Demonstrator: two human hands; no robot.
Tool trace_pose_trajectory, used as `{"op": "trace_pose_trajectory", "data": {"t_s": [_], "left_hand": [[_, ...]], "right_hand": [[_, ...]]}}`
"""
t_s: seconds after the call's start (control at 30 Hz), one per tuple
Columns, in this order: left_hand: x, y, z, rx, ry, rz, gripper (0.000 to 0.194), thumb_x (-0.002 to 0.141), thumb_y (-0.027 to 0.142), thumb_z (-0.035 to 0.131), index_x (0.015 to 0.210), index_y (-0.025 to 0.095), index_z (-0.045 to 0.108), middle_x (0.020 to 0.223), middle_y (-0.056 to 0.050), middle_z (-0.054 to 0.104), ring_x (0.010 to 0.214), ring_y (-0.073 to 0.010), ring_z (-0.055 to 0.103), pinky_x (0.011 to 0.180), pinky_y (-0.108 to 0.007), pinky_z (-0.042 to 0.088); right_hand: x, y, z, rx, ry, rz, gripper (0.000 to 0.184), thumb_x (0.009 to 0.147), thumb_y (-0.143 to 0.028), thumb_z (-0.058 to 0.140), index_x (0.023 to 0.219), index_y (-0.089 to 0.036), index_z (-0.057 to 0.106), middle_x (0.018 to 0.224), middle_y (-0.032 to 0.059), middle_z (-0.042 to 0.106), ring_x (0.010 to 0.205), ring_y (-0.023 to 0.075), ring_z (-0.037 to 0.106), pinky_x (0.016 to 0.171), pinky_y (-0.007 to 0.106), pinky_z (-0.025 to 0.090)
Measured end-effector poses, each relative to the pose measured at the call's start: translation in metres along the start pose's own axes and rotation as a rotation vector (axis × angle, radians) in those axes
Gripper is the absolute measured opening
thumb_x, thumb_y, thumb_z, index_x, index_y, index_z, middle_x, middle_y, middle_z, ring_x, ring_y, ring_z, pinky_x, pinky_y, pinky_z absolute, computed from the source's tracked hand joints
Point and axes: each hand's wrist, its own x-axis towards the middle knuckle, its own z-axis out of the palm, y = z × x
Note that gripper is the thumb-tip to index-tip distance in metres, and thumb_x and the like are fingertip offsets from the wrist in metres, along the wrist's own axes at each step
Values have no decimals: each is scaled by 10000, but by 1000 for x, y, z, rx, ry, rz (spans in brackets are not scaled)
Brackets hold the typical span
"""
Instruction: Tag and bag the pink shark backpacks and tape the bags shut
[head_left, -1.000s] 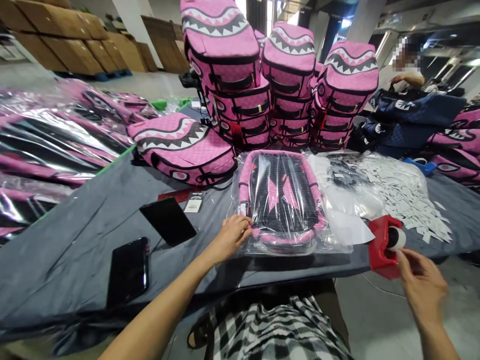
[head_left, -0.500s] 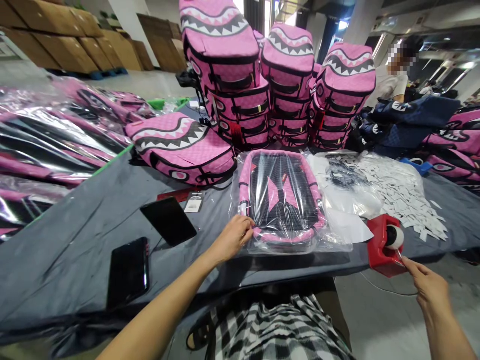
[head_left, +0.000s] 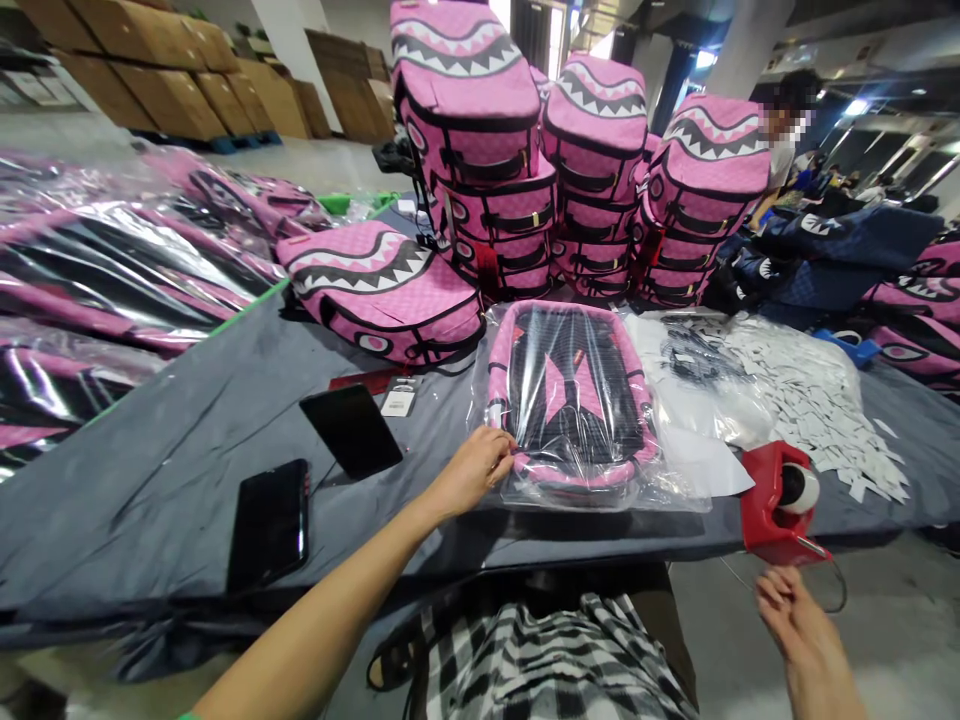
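Observation:
A pink and black backpack in a clear plastic bag (head_left: 574, 400) lies on the dark grey table (head_left: 172, 470) in front of me. My left hand (head_left: 474, 468) pinches the bag's near left corner with its fingers closed. A red tape dispenser (head_left: 780, 503) sits at the table's near right edge. Just below it my right hand (head_left: 789, 610) is pinched on a strip of clear tape drawn down from the dispenser.
Stacks of pink shark-mouth backpacks (head_left: 577, 170) stand behind the bagged one, and another lies flat (head_left: 382, 290). Bagged backpacks (head_left: 112, 270) pile up at left. Two dark phones (head_left: 271, 520) and a tag lie on the cloth. White paper slips (head_left: 810, 390) spread at right. A person (head_left: 784, 125) stands at far right.
My right hand has pulled down and away from the dispenser, drawing tape out. My left hand stays on the bag's corner. The view has shifted slightly.

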Motion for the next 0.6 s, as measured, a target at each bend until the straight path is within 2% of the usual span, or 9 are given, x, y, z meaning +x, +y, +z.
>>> {"op": "trace_pose_trajectory", "data": {"t_s": [0.07,0.13,0.2,0.3,0.37,0.4,0.47,0.5,0.6], "left_hand": [[0,1,-1,4,0,15,214,967,282,448,819,214,588,1025,-67,691,979,-225,573,922,-371,465],[0,1,-1,12,7,25,189,965,284,460,862,208,600,1014,-68,683,975,-227,568,911,-372,471],[0,0,0,22,14,29,161,959,274,477,900,204,609,998,-67,675,973,-227,565,907,-372,474],[1,0,1,32,25,23,139,946,246,497,881,201,611,993,-67,676,967,-229,564,906,-379,472],[1,-1,2,35,29,19,143,940,227,500,848,202,606,996,-66,680,970,-230,565,904,-377,472],[1,-2,3,36,31,18,144,938,220,501,839,203,604,996,-66,680,974,-230,566,902,-373,473],[1,-3,4,37,36,16,143,936,212,502,836,204,603,988,-64,678,975,-227,567,897,-365,474],[1,-3,5,37,39,15,142,937,213,502,838,204,603,985,-65,676,974,-227,567,896,-364,474],[-1,-5,7,29,47,13,144,944,220,498,850,201,606,995,-68,672,986,-227,563,911,-367,470]], "right_hand": [[-12,-9,42,134,-189,87,566,676,-504,791,635,-243,290,557,-95,221,436,77,172,363,189,207],[-25,-31,91,150,-420,64,448,824,-508,714,704,-240,375,597,-87,265,472,84,182,396,190,207],[-32,-60,142,9,-708,-83,346,922,-500,630,788,-237,450,617,-79,310,512,93,243,460,204,246],[-21,-97,219,-409,-1155,-438,326,911,-469,659,796,-209,498,711,-46,433,625,104,370,576,234,309],[-4,-106,266,-655,-1425,-569,314,929,-457,619,787,-206,493,687,-57,433,617,104,373,596,243,298],[5,-105,287,-775,-1506,-614,293,932,-433,610,786,-206,496,673,-63,436,607,103,376,597,244,287],[23,-98,320,-1008,-1598,-635,246,924,-386,619,791,-204,520,643,-71,460,591,103,402,595,243,274],[31,-93,331,-1109,-1588,-628,230,907,-373,648,798,-205,536,627,-75,474,585,105,421,592,241,271],[48,-83,339,-1265,-1392,-648,235,818,-336,765,817,-208,568,601,-81,495,587,114,461,589,234,272]]}}
